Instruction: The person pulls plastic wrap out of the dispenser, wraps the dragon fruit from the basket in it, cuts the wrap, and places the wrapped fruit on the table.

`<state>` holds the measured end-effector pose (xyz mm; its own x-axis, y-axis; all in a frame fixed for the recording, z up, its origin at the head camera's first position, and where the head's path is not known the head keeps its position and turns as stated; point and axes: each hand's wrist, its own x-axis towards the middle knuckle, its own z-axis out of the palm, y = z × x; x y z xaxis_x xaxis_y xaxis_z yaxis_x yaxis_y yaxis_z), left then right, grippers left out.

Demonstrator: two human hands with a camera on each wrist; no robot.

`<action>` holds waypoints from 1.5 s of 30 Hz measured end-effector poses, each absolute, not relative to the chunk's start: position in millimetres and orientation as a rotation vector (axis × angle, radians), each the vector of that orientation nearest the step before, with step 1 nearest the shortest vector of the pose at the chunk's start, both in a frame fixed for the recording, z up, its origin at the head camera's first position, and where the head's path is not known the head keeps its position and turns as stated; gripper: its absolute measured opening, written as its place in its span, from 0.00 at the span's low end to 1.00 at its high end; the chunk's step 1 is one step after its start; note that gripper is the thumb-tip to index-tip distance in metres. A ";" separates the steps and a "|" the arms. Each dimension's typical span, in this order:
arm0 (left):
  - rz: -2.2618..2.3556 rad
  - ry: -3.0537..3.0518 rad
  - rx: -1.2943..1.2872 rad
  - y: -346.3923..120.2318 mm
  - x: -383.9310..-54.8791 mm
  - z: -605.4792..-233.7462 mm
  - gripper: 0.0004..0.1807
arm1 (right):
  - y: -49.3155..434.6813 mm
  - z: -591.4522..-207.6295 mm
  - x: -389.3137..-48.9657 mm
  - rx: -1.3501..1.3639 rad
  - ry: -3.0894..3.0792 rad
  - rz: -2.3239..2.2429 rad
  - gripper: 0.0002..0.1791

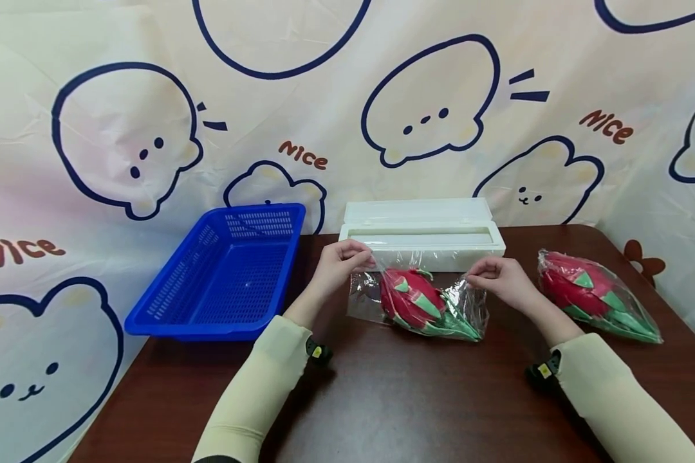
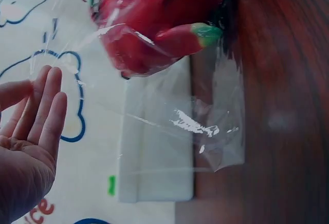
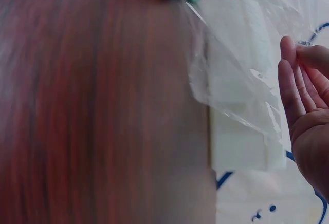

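I have my left hand [image 1: 339, 262] and right hand [image 1: 502, 280] each pinching clear film [image 1: 361, 297]; between them, the dragon fruit [image 1: 414, 298] slants toward the table's [image 1: 417, 392] near-right corner, its blunt end nearer the left.

Reaches fwd w/ L arm [image 1: 259, 387] & R arm [image 1: 622, 391], sleeved almost to the wrists. Angles forearms inward. Pinches w/ L hand [image 1: 343, 258], thumb to index, w/ other fingers extended side by side. Pinches likewise w/ R hand [image 1: 502, 279]. Holds both apart, abt level; shows part of each palm in wrist views.
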<state>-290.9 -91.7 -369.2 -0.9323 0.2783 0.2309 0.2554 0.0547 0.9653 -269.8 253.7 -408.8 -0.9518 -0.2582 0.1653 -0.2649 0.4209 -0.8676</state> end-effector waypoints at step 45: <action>1.006 2.552 1.293 -77.6 -279.5 -384.5 0.28 | 216.8 -398.6 -246.8 1.034 -2.637 1.247 0.10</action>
